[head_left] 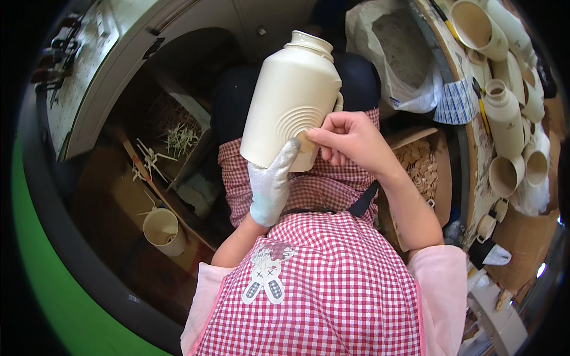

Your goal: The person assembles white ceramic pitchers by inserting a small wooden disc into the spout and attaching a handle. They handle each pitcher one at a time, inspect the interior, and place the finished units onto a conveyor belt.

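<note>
A cream plastic jug shell [288,89] with a flared neck, a side handle and raised concentric rings leans over my lap, its neck pointing away from me. Wearing a pale glove with a grey thumb tip, my left hand [270,187] grips the shell's lower end, the thumb lying along the rings. My bare right hand [353,139] is closed in a pinch on a small tan disc [306,142], which sits against the shell at the rings beside my left thumb. The other fingers of my left hand are hidden behind the shell.
At the right, a bench [475,178] bears several cream shells [504,118]. A carton of tan discs [418,163] stands beside my right forearm, below a white plastic bag [395,59]. To the left are a cream cup [163,231] and plastic scraps [181,139].
</note>
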Available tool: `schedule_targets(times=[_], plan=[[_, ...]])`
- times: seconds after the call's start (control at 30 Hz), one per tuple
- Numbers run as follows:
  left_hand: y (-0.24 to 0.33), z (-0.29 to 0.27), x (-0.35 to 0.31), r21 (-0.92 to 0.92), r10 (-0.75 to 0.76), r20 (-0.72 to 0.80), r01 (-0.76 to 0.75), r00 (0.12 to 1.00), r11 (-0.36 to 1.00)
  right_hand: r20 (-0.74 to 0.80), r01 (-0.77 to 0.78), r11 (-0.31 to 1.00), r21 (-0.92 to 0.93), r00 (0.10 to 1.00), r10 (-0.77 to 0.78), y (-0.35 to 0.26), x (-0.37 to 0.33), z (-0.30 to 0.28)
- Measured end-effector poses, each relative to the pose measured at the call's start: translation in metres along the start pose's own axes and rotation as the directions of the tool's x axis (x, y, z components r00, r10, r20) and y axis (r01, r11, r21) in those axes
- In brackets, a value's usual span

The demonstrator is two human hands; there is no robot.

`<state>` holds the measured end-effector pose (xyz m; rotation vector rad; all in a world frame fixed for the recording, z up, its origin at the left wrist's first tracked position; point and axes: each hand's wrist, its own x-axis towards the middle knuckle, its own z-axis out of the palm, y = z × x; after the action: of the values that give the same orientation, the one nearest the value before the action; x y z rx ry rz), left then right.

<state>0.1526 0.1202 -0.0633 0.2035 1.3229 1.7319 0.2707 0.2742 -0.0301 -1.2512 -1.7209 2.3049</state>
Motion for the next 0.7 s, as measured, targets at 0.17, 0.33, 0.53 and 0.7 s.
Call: schedule_targets(times=[0.17,0.33,0.53,0.7], plan=[[-0.006,-0.011,0.005,0.246,0.123,0.017,-0.124,0.992,0.961,-0.173,0.016,0.997,-0.069,0.985,-0.028,0.023,0.020,-0.003],[-0.002,-0.020,0.014,0.417,0.335,0.178,-0.379,0.925,0.826,-0.287,0.217,0.957,-0.193,0.920,-0.266,0.036,0.027,0.007],[0.008,-0.011,0.008,0.197,0.144,0.086,-0.158,0.986,0.968,-0.170,0.276,0.947,-0.168,0.938,-0.303,0.029,0.019,0.003],[0.008,0.007,0.011,0.201,0.186,-0.028,-0.177,0.982,0.964,-0.163,0.231,0.969,0.092,0.963,-0.214,0.026,0.025,0.007]])
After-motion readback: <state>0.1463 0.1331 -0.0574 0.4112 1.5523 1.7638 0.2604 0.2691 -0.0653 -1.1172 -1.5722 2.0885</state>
